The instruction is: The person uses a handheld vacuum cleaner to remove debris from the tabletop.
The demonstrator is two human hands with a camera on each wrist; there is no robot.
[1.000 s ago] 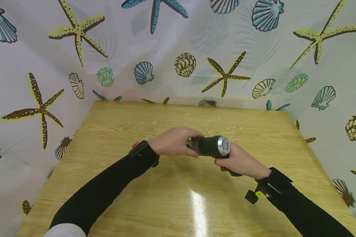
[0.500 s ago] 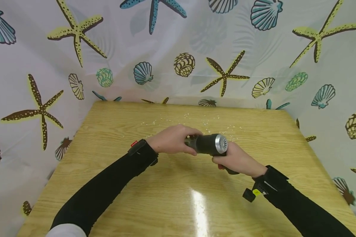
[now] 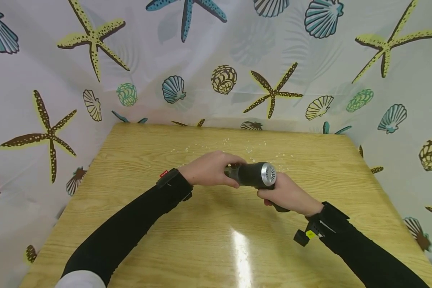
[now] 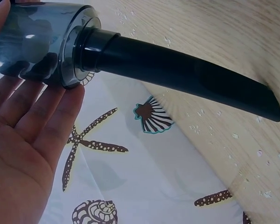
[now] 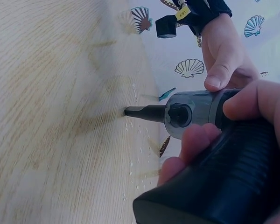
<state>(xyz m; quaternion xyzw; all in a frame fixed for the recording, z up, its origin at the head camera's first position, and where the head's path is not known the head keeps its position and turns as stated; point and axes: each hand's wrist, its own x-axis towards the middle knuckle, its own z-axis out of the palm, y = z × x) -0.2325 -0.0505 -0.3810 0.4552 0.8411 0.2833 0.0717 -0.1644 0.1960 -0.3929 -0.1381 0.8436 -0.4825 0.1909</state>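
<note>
Both hands hold a black handheld vacuum cleaner with a silver vented end, low over the table's middle. My right hand grips its handle, fingers curled round it. At the front, my left hand holds the clear dust cup with the thumb on one side and fingers on the other. A long black crevice nozzle sticks out of the cup, its slanted tip close to the tabletop; whether it touches, I cannot tell. In the head view the left hand hides the nozzle.
Small white bits lie scattered on the far half of the wooden table, some near the nozzle tip. A white cloth printed with shells and starfish hangs behind the table and along both sides. Glare shows near the front.
The vacuum cleaner and both hands have shifted slightly left and away from the body over the first half second. Since then they have stayed almost still.
</note>
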